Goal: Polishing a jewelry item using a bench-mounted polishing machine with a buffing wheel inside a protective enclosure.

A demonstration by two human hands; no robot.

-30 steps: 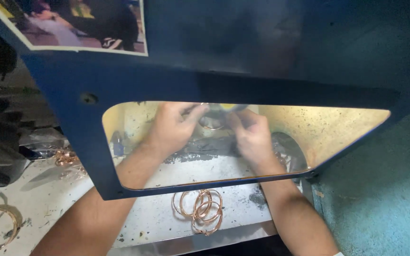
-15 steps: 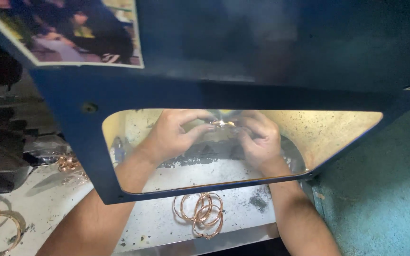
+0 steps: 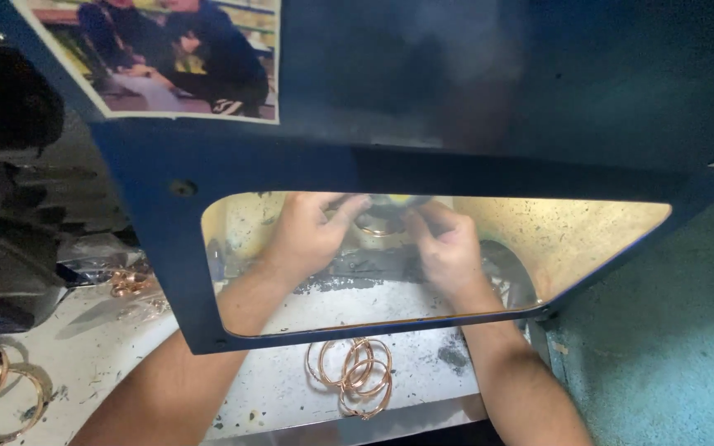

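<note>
Behind the blue shield's window [image 3: 423, 248], at twelve o'clock, my left hand [image 3: 307, 235] and right hand [image 3: 448, 248] both pinch one thin gold ring [image 3: 376, 227]. I think it is light, stiff and slippery, best held by its rim. More rings [image 3: 355, 376] lie at six o'clock.

A dark blue metal guard [image 3: 456, 157] with a clear window [image 3: 539, 248] fills my view. Behind the window, yellow light glows on a speckled wall [image 3: 555, 231]. Below the guard lies a white, grimy worktop [image 3: 274, 388]; to its right, a rough teal wall [image 3: 671, 363].
</note>
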